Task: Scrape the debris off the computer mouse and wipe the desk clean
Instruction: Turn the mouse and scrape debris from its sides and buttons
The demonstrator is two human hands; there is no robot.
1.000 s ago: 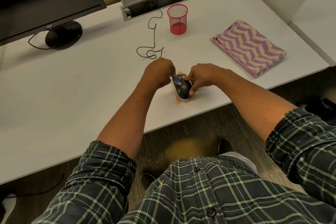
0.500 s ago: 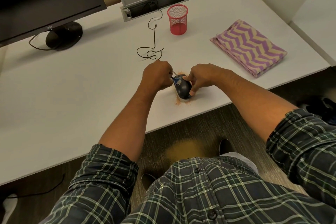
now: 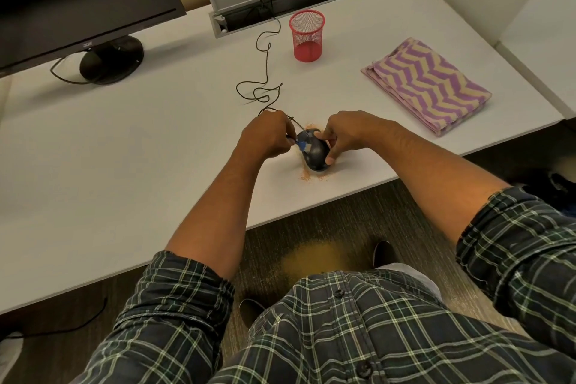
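Near the table's (image 3: pixel 131 196) front edge, your right hand (image 3: pixel 346 131) grips the black computer mouse (image 3: pixel 314 154), thumb and fingers curled round it, orange debris (image 3: pixel 311 177) scattered beside it. Your left hand (image 3: pixel 268 135) is curled round a small blue-tipped scraper (image 3: pixel 303 145) touching the mouse's top. Farther back lie a folded chevron cloth (image 3: pixel 427 84) toward the right edge and a red mesh cup (image 3: pixel 307 36).

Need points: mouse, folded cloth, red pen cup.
mouse (image 3: pixel 316 154): head view, on its dark back.
folded cloth (image 3: pixel 427 86): head view, middle of striped top.
red pen cup (image 3: pixel 307 40): head view, mesh wall.
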